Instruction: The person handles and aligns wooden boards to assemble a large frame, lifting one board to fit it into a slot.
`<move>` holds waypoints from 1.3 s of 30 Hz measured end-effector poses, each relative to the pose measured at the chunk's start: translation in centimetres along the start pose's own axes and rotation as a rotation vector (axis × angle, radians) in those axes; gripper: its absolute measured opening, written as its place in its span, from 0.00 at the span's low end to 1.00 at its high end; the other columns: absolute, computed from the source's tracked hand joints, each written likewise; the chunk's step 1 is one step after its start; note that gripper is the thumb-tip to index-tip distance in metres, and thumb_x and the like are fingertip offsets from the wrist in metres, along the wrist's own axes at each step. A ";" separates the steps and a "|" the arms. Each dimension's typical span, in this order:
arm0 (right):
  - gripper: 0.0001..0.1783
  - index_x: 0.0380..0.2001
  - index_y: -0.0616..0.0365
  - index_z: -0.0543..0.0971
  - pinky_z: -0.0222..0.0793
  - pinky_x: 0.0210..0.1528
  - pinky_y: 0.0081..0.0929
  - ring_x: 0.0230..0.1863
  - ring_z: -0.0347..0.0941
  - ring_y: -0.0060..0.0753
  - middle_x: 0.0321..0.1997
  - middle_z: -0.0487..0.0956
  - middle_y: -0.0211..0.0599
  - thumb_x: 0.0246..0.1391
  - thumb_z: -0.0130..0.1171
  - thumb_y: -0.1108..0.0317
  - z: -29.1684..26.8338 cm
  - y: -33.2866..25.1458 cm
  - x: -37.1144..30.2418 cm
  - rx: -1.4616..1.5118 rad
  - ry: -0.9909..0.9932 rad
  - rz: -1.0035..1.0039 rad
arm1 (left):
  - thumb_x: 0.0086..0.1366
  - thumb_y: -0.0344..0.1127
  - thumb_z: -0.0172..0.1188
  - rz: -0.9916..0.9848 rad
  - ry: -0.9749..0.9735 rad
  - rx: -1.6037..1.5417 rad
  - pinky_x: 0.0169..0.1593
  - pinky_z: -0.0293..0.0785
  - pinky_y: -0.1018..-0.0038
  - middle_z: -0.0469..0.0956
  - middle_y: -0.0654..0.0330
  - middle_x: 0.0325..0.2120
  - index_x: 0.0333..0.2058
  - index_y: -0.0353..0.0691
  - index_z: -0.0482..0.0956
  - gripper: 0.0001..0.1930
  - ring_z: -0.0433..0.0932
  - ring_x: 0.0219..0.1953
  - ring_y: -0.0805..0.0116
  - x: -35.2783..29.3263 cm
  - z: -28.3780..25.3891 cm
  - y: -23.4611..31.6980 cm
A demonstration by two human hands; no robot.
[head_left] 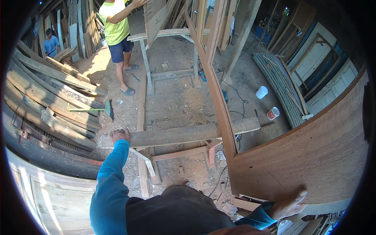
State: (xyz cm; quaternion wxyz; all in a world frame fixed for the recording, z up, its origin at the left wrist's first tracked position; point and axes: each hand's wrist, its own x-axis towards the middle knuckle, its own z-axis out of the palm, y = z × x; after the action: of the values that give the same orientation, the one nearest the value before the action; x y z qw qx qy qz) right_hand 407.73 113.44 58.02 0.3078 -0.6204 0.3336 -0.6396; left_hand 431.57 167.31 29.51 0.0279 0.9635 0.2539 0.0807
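My left hand (120,135) is closed over the left end of a long plank (172,136), the top beam of a low sawhorse. At lower right my right hand (290,205) grips the near edge of a large wooden door (297,156). Its thumb shows against the brown panel, while the other fingers are mostly hidden. A long brown rail (217,94) of the door runs away from me, tilted, crossing the sawhorse plank near its right end. Farther off, this frame rises beside a second sawhorse (168,34).
A person in a yellow shirt (115,23) stands at far left, hand on a wooden panel (156,19). Stacked boards (55,98) and a green broom (106,109) lie left. Two white buckets (261,92), a cable (243,107) and corrugated sheets (276,82) are right.
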 end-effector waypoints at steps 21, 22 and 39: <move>0.57 0.55 0.74 0.65 0.67 0.45 0.49 0.48 0.69 0.53 0.49 0.69 0.62 0.40 0.60 0.28 -0.2 0.5 0.2 0.052 -0.027 0.019 | 0.63 0.53 0.45 -0.022 -0.026 -0.019 0.64 0.51 0.65 0.81 0.55 0.40 0.35 0.42 0.84 0.24 0.71 0.52 0.60 0.0 -0.4 0.0; 0.57 0.55 0.74 0.65 0.67 0.44 0.49 0.48 0.69 0.53 0.49 0.69 0.62 0.40 0.60 0.27 -0.1 0.5 0.2 0.058 -0.024 0.016 | 0.62 0.53 0.45 -0.025 -0.019 -0.016 0.64 0.50 0.64 0.81 0.56 0.40 0.35 0.43 0.85 0.23 0.72 0.52 0.60 0.0 -0.3 0.0; 0.56 0.54 0.75 0.65 0.68 0.43 0.48 0.48 0.69 0.51 0.48 0.71 0.59 0.41 0.59 0.28 -0.3 0.6 0.1 0.041 -0.025 0.024 | 0.63 0.54 0.44 -0.024 -0.013 -0.007 0.65 0.49 0.63 0.81 0.57 0.39 0.34 0.44 0.85 0.24 0.72 0.51 0.61 0.2 0.5 -0.4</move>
State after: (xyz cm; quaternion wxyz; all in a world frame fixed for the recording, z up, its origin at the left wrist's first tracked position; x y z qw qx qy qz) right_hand 407.39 113.03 57.60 0.3324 -0.6180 0.3241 -0.6345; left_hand 431.68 167.76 29.01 0.0338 0.9608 0.2650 0.0747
